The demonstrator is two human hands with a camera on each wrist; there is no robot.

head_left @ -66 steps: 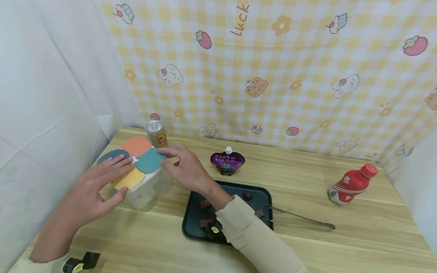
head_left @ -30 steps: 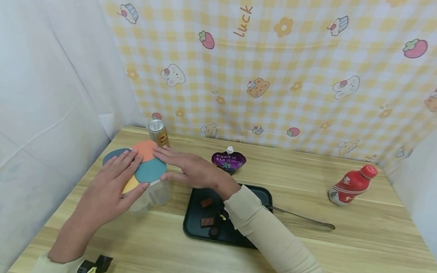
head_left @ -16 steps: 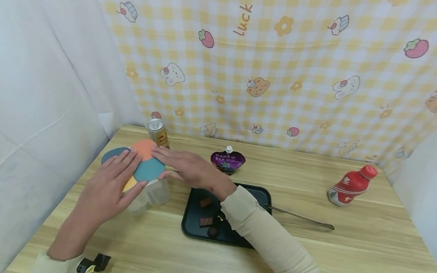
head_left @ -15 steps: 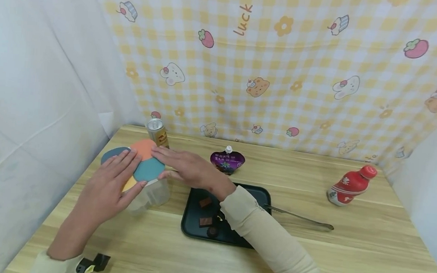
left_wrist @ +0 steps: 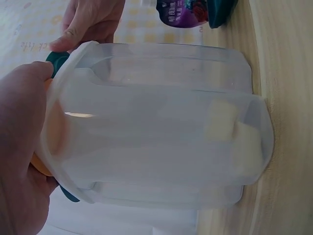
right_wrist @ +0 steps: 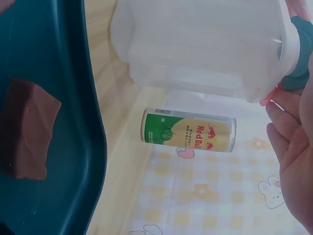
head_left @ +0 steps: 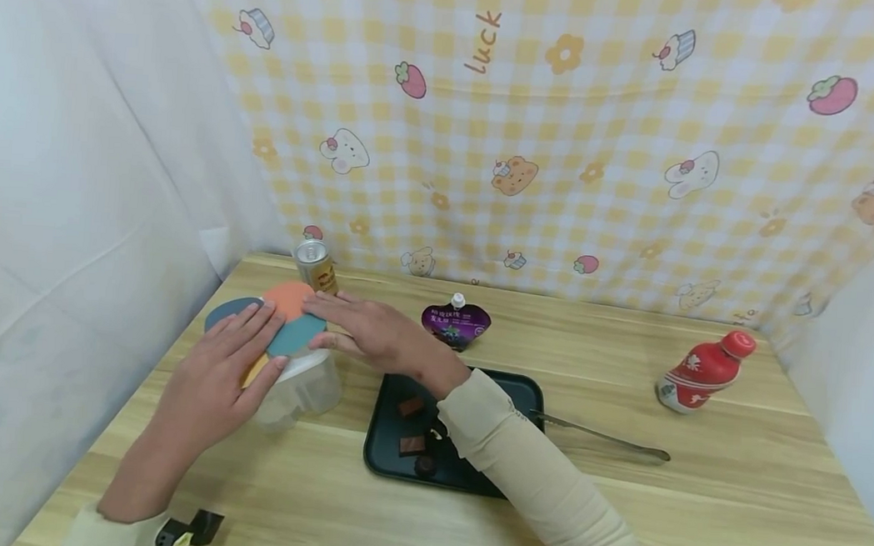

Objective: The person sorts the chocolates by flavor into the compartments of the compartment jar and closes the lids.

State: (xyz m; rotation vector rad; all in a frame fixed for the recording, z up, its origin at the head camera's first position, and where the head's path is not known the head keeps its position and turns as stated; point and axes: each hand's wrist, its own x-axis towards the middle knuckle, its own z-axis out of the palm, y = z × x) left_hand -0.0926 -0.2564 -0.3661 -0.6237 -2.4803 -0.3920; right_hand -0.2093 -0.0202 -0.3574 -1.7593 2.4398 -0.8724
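Observation:
A clear plastic storage jar (head_left: pixel 317 387) stands upright at the table's left; its lid (head_left: pixel 296 335) has orange, teal, blue and yellow petal-shaped parts. My left hand (head_left: pixel 213 368) lies across the lid's left side with straight fingers, covering much of the blue and yellow. From the right, my right hand (head_left: pixel 373 332) touches the lid, its fingertips by the orange petal and its thumb at the teal petal's edge. White rim shows below the teal petal. Pale chunks (left_wrist: pixel 239 139) rest in the jar's bottom.
Close behind the jar stands a Red Bull can (right_wrist: pixel 190 129). A dark tray (head_left: pixel 384 463) with chocolate pieces (head_left: pixel 411 445) lies at my right forearm, metal tongs (head_left: pixel 607 436) sticking out of it. A purple spouted pouch (head_left: pixel 456 323) is at the back, a red bottle (head_left: pixel 705 371) at right.
Both hands have shifted over the lid, and its petals have turned slightly clockwise. Since half a second ago, more white rim shows under the teal petal as the right thumb moved a little.

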